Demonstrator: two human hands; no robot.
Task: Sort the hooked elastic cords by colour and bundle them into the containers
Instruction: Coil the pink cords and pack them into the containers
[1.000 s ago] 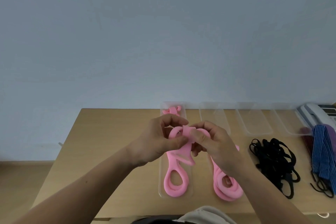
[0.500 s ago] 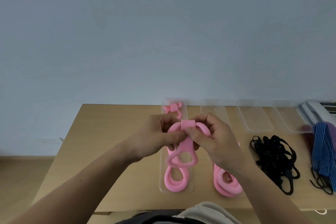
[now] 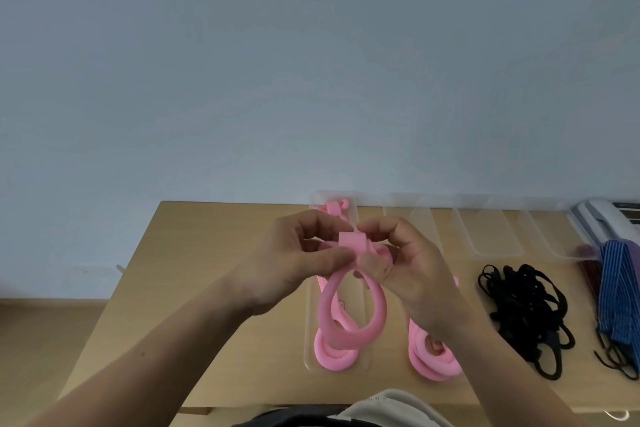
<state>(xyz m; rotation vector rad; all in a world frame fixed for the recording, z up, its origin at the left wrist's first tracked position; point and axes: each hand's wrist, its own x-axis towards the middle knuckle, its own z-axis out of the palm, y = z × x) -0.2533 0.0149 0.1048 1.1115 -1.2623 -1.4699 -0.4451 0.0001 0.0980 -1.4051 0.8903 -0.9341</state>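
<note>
Together, left hand [image 3: 294, 263] and right hand [image 3: 405, 267] raised, fingers pinching the looped pink cord [image 3: 346, 315].

Held between the left hand [image 3: 291, 263] and right hand [image 3: 412, 267], the pink cord [image 3: 379, 310] has been pulled from a kinked fold into a long, open hanging loop.

- A plain blue-grey wall [image 3: 311, 62] fills the upper half of the view — smooth and evenly lit.
- A light wooden table [image 3: 194, 274] stands before it.
- Tan floor [image 3: 38, 350] shows at lower left — the light is soft and flat.
</note>
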